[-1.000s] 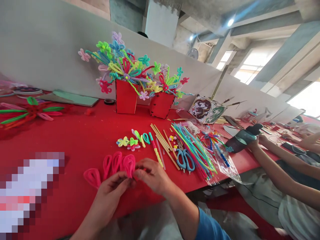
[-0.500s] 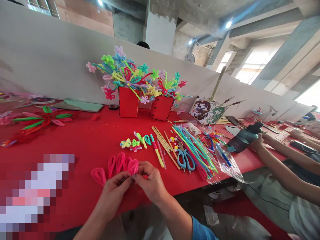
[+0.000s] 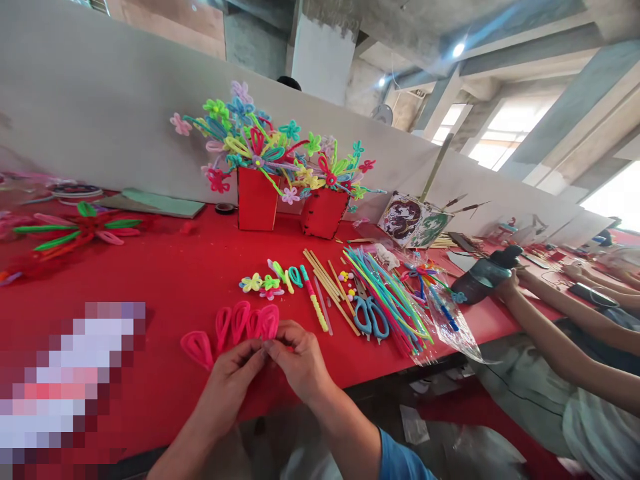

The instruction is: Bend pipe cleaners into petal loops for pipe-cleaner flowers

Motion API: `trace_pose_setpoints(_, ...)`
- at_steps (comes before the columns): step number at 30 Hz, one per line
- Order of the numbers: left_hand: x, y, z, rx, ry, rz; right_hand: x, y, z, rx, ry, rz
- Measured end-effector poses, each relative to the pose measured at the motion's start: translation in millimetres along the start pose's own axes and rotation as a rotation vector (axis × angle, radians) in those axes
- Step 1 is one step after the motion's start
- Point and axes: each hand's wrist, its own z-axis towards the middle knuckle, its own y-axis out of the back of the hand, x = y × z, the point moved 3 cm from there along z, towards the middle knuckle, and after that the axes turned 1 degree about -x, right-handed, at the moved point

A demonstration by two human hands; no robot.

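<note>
Both hands meet near the table's front edge, fingers pinched at the base of a pink pipe cleaner loop [image 3: 270, 320]. My left hand [image 3: 235, 370] is closed on its left side, and my right hand [image 3: 300, 357] is closed on its right. Just beyond and to the left, several more pink pipe cleaner loops [image 3: 233, 323] stand in a row; whether they join the held one is hidden by my fingers. A separate-looking pink loop [image 3: 197, 347] lies at the far left of the row. Small pipe cleaner flowers [image 3: 263, 285] lie behind the loops.
Right of my hands lie wooden sticks [image 3: 330, 290], blue-handled scissors [image 3: 371, 317] and a bundle of pipe cleaners [image 3: 393, 300]. Two red boxes [image 3: 257, 200] of pipe cleaner flowers stand at the back. At right, another person's hand [image 3: 509, 288] is at a dark bottle [image 3: 483, 277].
The pink loop between my fingers has turned slightly and looks more open. My hands stay pinched in nearly the same place; the whole view has shifted a little.
</note>
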Motion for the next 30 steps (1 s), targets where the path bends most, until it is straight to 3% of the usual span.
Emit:
trace_pose_setpoints(4,2,1.0,1,-0.035,0.000,0.007,7,7,-1,-0.027,0.031,-0.050)
trace_pose_setpoints(7,2,2.6,-1,-0.103,-0.003,-0.007,9,18,-3,-0.049,-0.047,-0.182)
trace_pose_setpoints(12,-2,2.8,-4,-0.233,-0.002,-0.167,9,27,-15,0.118,-0.116,-0.466)
trace_pose_setpoints(15,-5,-0.8,-3,-0.230,0.027,-0.233,8,26,-23,0.196,-0.126,-0.511)
trace_pose_setpoints(24,-8,-3.5,-2,-0.202,0.104,-0.237,7,30,-30,0.269,-0.099,-0.502)
trace_pose_setpoints(30,-9,-3.0,-3,-0.124,0.122,-0.208,-1,31,-30,0.309,-0.212,-0.375)
